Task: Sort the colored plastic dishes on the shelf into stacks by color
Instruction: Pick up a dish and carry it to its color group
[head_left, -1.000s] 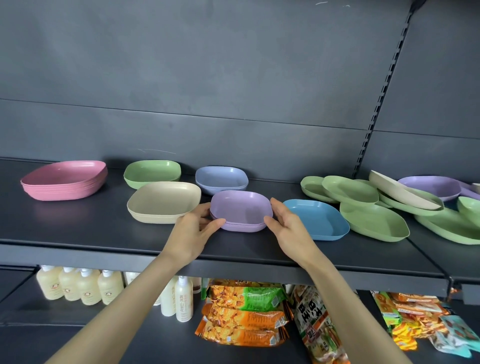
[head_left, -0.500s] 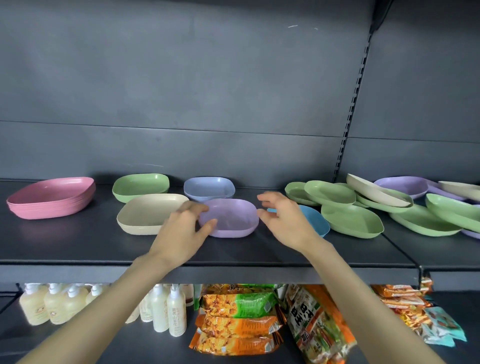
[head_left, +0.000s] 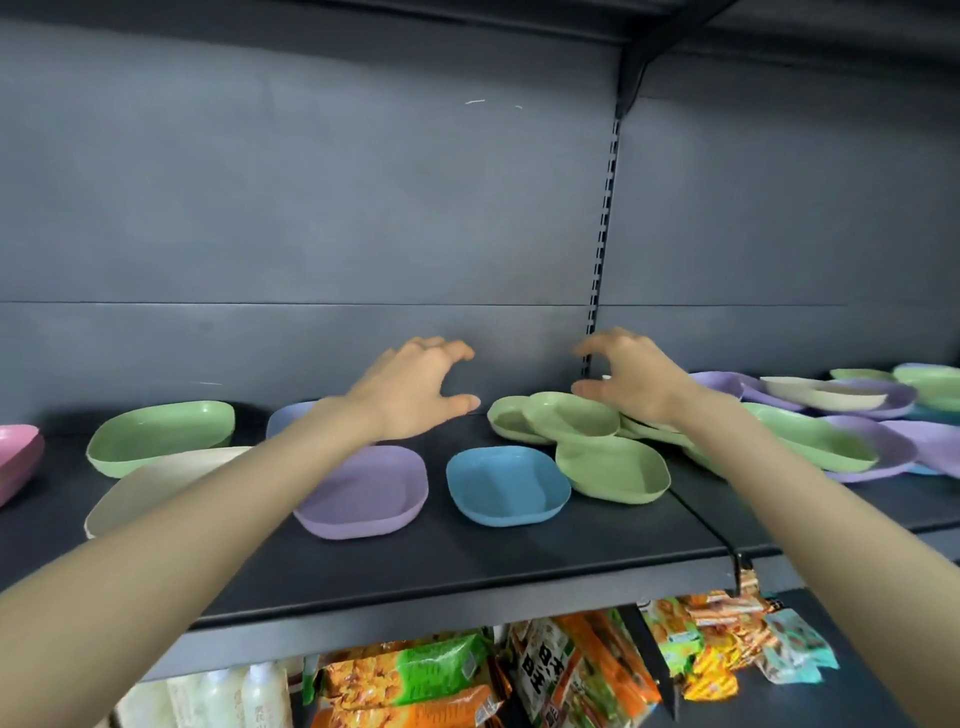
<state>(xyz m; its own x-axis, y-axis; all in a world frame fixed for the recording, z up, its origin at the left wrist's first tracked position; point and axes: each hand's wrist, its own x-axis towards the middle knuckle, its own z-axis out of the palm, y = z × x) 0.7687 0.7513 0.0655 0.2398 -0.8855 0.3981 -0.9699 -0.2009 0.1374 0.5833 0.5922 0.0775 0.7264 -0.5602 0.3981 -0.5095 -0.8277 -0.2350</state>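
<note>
Head view: both hands hang over the shelf (head_left: 519, 561), holding nothing. Left hand (head_left: 415, 387) is spread wide, fingers loosely bent, above the bare gap behind the purple dish (head_left: 363, 491). Right hand (head_left: 628, 379) is wide too, over the green pile (head_left: 566, 421); its thumb looks close to a rim, though blur hides any contact. Blue dish (head_left: 506, 486) sits between the purple dish and the pile. Further left lie a beige dish (head_left: 156, 483), a lone green dish (head_left: 161, 436) and pink dishes (head_left: 18, 457). A mixed jumble (head_left: 857, 441) fills the far right
</note>
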